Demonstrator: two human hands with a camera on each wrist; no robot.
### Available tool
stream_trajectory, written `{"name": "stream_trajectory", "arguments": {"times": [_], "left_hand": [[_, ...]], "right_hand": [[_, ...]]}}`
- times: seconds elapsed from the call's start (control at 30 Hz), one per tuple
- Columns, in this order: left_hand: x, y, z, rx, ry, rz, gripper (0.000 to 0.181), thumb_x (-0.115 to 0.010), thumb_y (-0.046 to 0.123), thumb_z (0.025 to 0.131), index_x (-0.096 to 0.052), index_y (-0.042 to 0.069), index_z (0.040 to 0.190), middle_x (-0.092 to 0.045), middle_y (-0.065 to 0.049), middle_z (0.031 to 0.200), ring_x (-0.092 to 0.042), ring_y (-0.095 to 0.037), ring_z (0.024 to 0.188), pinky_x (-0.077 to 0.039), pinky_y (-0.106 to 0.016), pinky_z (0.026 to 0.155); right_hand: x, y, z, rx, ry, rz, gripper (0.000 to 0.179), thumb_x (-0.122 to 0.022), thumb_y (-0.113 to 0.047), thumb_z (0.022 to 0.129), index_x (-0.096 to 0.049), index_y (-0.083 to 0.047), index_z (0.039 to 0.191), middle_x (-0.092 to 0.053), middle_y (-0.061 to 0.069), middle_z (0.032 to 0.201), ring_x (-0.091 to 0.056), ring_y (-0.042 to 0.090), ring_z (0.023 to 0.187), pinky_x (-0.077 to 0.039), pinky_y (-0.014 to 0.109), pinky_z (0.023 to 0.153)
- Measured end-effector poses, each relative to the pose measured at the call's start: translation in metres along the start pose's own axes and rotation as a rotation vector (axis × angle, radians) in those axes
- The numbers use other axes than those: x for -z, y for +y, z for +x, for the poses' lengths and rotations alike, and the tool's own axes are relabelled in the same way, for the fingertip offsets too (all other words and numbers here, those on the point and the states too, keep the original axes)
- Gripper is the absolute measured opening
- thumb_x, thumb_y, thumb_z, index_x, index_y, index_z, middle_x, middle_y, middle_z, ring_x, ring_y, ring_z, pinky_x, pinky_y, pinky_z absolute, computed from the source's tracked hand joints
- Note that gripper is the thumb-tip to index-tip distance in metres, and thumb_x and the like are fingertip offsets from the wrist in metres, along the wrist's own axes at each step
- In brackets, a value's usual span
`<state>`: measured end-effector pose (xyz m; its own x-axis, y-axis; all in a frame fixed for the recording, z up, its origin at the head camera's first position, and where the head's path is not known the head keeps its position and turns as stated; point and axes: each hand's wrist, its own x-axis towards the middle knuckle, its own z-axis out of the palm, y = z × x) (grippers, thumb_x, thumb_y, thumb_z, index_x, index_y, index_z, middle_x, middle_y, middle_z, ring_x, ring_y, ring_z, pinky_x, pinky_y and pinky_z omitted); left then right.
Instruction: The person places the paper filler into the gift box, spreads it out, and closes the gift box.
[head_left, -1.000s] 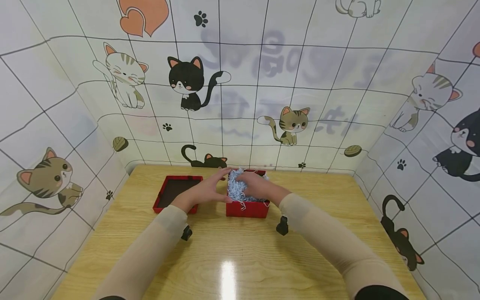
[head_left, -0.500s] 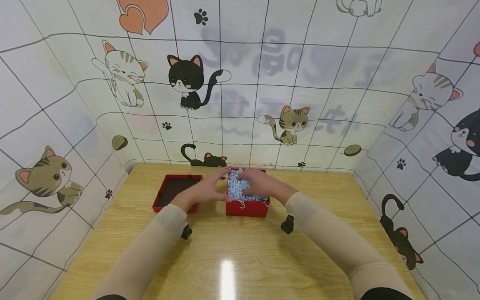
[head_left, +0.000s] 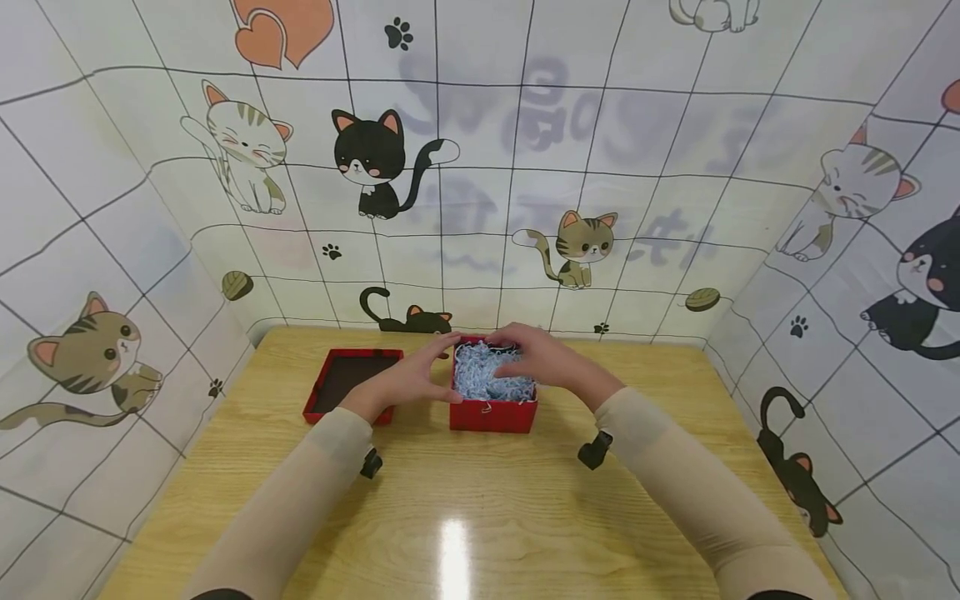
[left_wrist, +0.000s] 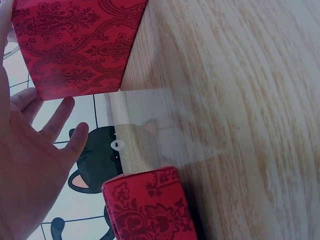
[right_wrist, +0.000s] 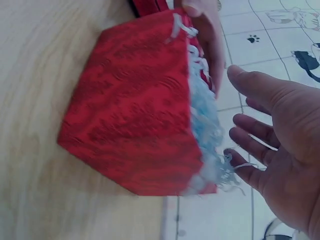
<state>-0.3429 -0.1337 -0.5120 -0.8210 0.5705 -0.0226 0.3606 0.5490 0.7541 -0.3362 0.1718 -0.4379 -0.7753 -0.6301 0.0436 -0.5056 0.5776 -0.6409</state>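
Observation:
A red patterned box [head_left: 491,417] with no cover on it stands on the table, filled with light blue shredded paper [head_left: 474,372]. My left hand [head_left: 403,383] spans the box's left side, thumb at the front corner and fingers toward the back corner. In the left wrist view its fingers are spread and fairly straight beside the box wall. My right hand [head_left: 540,358] hovers over the box's right part with fingers apart, holding nothing firm. In the right wrist view, loose paper strands [right_wrist: 225,167] poke out by its fingertips.
Left of the box lies a shallow red lid [head_left: 352,383], dark inside facing up, partly behind the left hand. The wooden table [head_left: 480,500] reaches back to a wall covering [head_left: 480,208] printed with cats. A dark wrist camera [head_left: 595,450] hangs under the right sleeve.
My right hand has drawn up out of the shredded paper and shifted to the right, its fingers spreading. More of the paper shows now. The left hand has stayed at the box's side.

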Motion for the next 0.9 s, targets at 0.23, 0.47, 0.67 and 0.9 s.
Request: {"name": "stream_trajectory", "arguments": {"times": [0.23, 0.47, 0.67, 0.9], "left_hand": [[0.001, -0.002, 0.0, -0.013, 0.003, -0.002, 0.119, -0.091, 0.058, 0.087, -0.018, 0.034, 0.179, -0.011, 0.003, 0.185, -0.036, -0.032, 0.161, -0.033, -0.07, 0.125], [0.0, -0.002, 0.001, -0.03, -0.002, -0.015, 0.119, -0.091, 0.058, 0.088, -0.018, 0.032, 0.179, -0.009, 0.0, 0.186, -0.028, -0.032, 0.165, -0.031, -0.07, 0.126], [0.001, -0.003, 0.001, -0.03, 0.001, -0.031, 0.118, -0.092, 0.056, 0.088, -0.019, 0.035, 0.179, -0.009, 0.005, 0.186, -0.026, -0.028, 0.166, -0.031, -0.068, 0.127], [0.0, -0.003, 0.002, -0.027, -0.001, -0.043, 0.117, -0.093, 0.054, 0.088, -0.021, 0.034, 0.178, -0.01, 0.007, 0.185, -0.029, -0.025, 0.165, -0.031, -0.066, 0.127]], "right_hand": [[-0.027, -0.004, 0.013, 0.033, -0.058, 0.011, 0.058, -0.088, -0.02, 0.099, -0.066, -0.009, 0.151, -0.065, 0.012, 0.148, -0.062, 0.031, 0.128, -0.057, 0.047, 0.108], [-0.043, -0.001, 0.029, -0.082, -0.129, -0.088, 0.066, -0.09, -0.027, 0.097, -0.062, -0.013, 0.155, -0.059, 0.011, 0.155, -0.059, 0.027, 0.13, -0.054, 0.046, 0.114], [-0.048, 0.003, 0.043, -0.114, -0.222, -0.186, 0.071, -0.086, -0.023, 0.1, -0.054, -0.003, 0.16, -0.056, 0.018, 0.157, -0.059, 0.033, 0.138, -0.049, 0.05, 0.119], [-0.055, 0.003, 0.05, -0.11, -0.257, -0.29, 0.067, -0.084, -0.021, 0.101, -0.055, -0.002, 0.159, -0.059, 0.02, 0.155, -0.06, 0.034, 0.139, -0.047, 0.05, 0.121]]}}
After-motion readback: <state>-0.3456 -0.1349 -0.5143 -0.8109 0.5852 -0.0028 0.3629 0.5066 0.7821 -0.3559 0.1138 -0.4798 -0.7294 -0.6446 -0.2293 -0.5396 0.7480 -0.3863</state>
